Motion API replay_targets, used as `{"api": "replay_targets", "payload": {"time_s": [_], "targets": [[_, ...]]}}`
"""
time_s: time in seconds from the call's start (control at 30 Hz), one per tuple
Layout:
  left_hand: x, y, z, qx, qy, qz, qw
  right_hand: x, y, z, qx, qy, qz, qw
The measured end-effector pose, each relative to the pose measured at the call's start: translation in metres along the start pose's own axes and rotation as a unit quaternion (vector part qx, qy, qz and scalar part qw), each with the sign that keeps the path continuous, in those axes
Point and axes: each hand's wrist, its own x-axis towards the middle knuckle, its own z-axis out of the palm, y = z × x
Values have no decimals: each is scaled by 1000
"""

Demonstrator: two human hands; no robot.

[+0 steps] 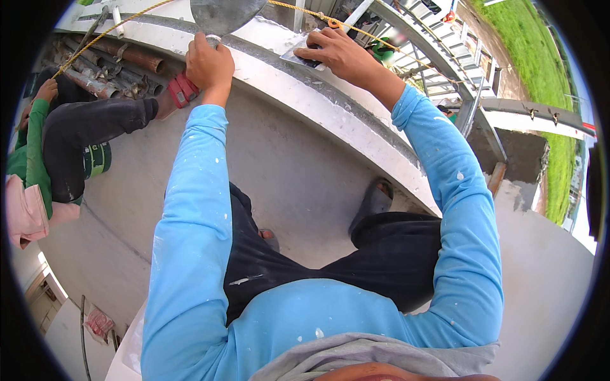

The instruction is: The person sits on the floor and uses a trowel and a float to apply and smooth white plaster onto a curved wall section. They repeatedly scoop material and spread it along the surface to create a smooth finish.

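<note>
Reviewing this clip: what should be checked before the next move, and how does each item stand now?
1. Left hand closed on the round grey pan's handle: ok.
2. Right hand holding the flat scraper: ok.
3. Scraper blade touching the white ledge: cannot tell; it overlaps it in this view.
4. Whole pan in view: not ok; the picture's upper edge cuts it off.
5. Yellow rope free of the right hand: cannot tell; it appears close behind.

Head-worn fisheye view, facing downward, wearer's chest [311,308] very near, rim distances hard to judge
</note>
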Motion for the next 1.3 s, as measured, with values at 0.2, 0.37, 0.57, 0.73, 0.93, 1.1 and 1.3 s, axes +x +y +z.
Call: {"api": "replay_targets", "payload": {"time_s": [0.2,0.37,0.57,0.73,0.93,1.1,1.3], "targets": [[-2,-3,4,-22,16,-19,999,-83,-18,-32,59,-69,80,993],[-1,-2,6,-71,52,-82,993,-75,-15,-28,61,-60,68,994],[0,-2,5,-74,61,-97,991,28,-7,6,50,16,0,999],[-1,-4,4,-80,76,-80,991,43,-13,23,46,25,19,998],[1,-6,4,-97,69,-81,990,-6,-25,-7,41,-20,44,998],[0,-5,7,-97,86,-83,988,36,-25,6,37,-14,45,998],[2,-4,1,-94,59,-79,991,51,-15,26,55,33,12,998]]}}
